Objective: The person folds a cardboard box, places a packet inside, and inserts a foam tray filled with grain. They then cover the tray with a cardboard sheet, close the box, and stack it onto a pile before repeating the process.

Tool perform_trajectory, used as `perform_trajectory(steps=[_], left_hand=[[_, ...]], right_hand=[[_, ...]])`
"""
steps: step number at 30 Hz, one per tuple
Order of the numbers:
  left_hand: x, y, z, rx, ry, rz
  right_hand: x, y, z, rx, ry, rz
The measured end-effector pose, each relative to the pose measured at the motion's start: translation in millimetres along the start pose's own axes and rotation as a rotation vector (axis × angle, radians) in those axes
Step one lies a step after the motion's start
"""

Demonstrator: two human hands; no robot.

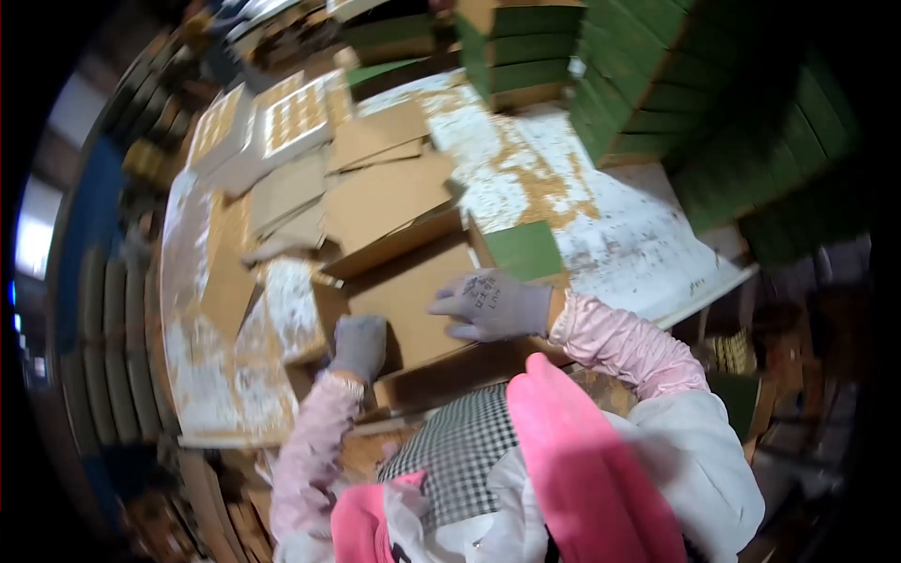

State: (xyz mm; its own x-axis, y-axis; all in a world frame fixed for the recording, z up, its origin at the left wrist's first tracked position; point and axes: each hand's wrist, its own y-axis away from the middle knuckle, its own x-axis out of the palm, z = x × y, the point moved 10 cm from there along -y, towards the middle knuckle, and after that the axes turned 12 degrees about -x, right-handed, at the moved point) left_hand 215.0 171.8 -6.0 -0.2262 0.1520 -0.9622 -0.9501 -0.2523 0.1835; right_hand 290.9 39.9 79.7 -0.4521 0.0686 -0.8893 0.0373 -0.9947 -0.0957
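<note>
An open, shallow brown cardboard box [413, 369] sits in front of me at the table's near edge. My left hand [359, 347], in a grey glove, is at the box's left wall with its fingers curled over the edge. Over the right half of the box, my right hand [497, 305], in a grey glove with dark writing on its back, has its fingers apart and points left across the brown bottom. Its wrist crosses the box's right side. A green sheet [526, 251] lies just past the box's right end.
Flat cardboard sheets [389, 202] lie beyond the box, with another loose piece [225, 293] on the left. White trays [296, 117] with brown contents stand farther back. Tall stacks of green boxes [629, 84] rise at the right on the worn white table [619, 249].
</note>
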Motion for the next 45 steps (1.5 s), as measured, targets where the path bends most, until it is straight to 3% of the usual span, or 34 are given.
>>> perform_trajectory(steps=[1, 2, 4, 5, 6, 7, 8, 9, 11, 12, 14, 15, 16, 17, 18, 20, 22, 23, 24, 26, 28, 29, 30, 31, 32, 35, 36, 38, 39, 40, 41, 42, 43, 45], left_hand=[[-4.6, 4.7, 1.2, 0.031, 0.098, -0.001], [-15.6, 11.5, 1.8, 0.056, 0.2, 0.006], [-107.6, 40.1, 1.2, 0.25, 0.58, -0.249], [-100.7, 45.9, 40.0, -0.001, 0.993, -0.257], [-73.2, 58.9, 79.5, -0.279, 1.393, -0.237], [-44.0, 55.0, 80.7, -0.26, 1.571, -0.075], [-1.9, 44.2, 81.1, -0.246, 1.736, 0.103], [45.7, 34.3, 82.6, -0.231, 1.887, 0.294], [80.5, 13.4, 78.4, -0.197, 1.786, 0.343], [54.1, 8.4, 45.2, -0.109, 1.957, 0.355], [64.2, 9.9, 42.1, -0.315, 1.637, -0.009], [80.9, 10.3, 35.7, -0.526, 1.576, 0.173], [76.1, 9.2, 37.0, -0.48, 1.634, 0.05], [87.2, 17.7, 31.9, -0.567, 1.892, 0.174], [83.4, 20.0, 24.1, -0.61, 2.019, 0.243], [66.7, 17.0, 7.7, -0.653, 2.137, 0.33], [41.8, 2.9, -11.1, -0.641, 2.119, 0.369], [30.3, -4.3, -20.5, -0.643, 2.107, 0.386], [19.2, -13.6, -29.1, -0.643, 2.091, 0.406], [27.5, -75.6, -68.2, -0.623, 2.249, 0.49], [32.6, -137.6, -115.6, -0.467, 2.32, 0.54], [2.4, -156.2, -171.3, -0.439, 2.36, 0.633], [-27.7, -174.0, -226.7, -0.412, 2.394, 0.729], [-75.9, -186.1, -265.6, -0.282, 2.179, 0.561], [-99.9, -197.5, -305.2, -0.275, 2.113, 0.485], [-57.4, -241.5, -379.9, -0.315, 2.117, 0.495], [-70.7, -240.0, -403.1, -0.42, 2.125, 0.505], [5.9, -296.2, -417.5, -0.224, 2.063, 0.294], [15.7, -299.8, -421.7, -0.228, 1.916, 0.468], [24.0, -295.4, -420.6, -0.231, 1.76, 0.639], [6.4, -294.1, -399.6, -0.009, 1.478, 0.407], [-40.1, -264.3, -365.7, 0.053, 1.246, 0.24], [-59.8, -237.5, -333.1, 0.193, 1.229, 0.27], [-65.1, -172.4, -236.3, 0.091, 0.952, 0.363]], right_hand=[[-35.5, 17.0, 3.1, 0.018, 0.033, -0.302], [-57.9, 37.0, -13.5, 0.186, -0.01, -0.424], [-98.3, 81.6, -43.6, 0.495, -0.098, -0.682], [-95.1, 92.8, -56.5, 0.523, 0.019, -0.585], [-56.1, 78.1, -70.6, 0.467, -0.184, -0.39], [-11.7, 58.0, -73.5, 0.402, -0.394, -0.192], [12.0, 34.3, -53.3, 0.241, -0.426, -0.107], [40.8, 19.6, -43.8, 0.23, -0.367, 0.123], [35.9, 25.9, -70.5, 0.29, -0.139, -0.228], [36.8, 39.5, -83.3, 0.327, -0.013, -0.398], [52.1, 94.0, -120.1, 0.713, 0.124, -0.604], [119.8, 87.0, -132.6, 0.892, -0.39, -0.094], [142.8, 77.3, -120.7, 0.856, -0.483, -0.236], [121.7, 81.3, -95.0, 0.855, -0.817, -0.202], [103.3, 70.6, -87.8, 0.679, -0.929, -0.586], [104.1, 82.9, -95.1, 0.718, -1.115, -0.729], [66.7, 126.1, -102.8, 0.758, -1.225, -0.74], [63.3, 145.1, -130.1, 0.636, -1.243, -0.757], [50.2, 179.6, -164.2, 0.63, -1.165, -0.863], [4.9, 297.0, -237.8, 0.963, -0.535, -1.253], [-16.8, 375.8, -277.3, 1.318, 0.243, -1.26], [-27.3, 383.2, -280.0, 1.412, 0.844, -1.129], [6.8, 391.2, -312.0, 1.371, 0.584, -1.121], [25.4, 384.9, -318.0, 1.316, 0.321, -1.102], [43.7, 369.3, -312.0, 1.245, 0.061, -1.068], [95.4, 295.6, -254.4, 0.94, -0.648, -0.88], [116.5, 282.3, -235.3, 0.897, -0.671, -0.753], [145.4, 277.5, -193.7, 0.833, -0.567, -0.594], [153.3, 285.7, -172.7, 0.823, -0.441, -0.561], [136.6, 293.2, -146.6, 0.781, -0.371, -0.647], [141.3, 289.9, -126.9, 0.704, -0.307, -0.545], [142.1, 284.6, -109.7, 0.626, -0.247, -0.439], [121.2, 282.5, -98.4, 0.597, -0.242, -0.472], [130.4, 279.5, -95.6, 0.55, -0.185, -0.491]])
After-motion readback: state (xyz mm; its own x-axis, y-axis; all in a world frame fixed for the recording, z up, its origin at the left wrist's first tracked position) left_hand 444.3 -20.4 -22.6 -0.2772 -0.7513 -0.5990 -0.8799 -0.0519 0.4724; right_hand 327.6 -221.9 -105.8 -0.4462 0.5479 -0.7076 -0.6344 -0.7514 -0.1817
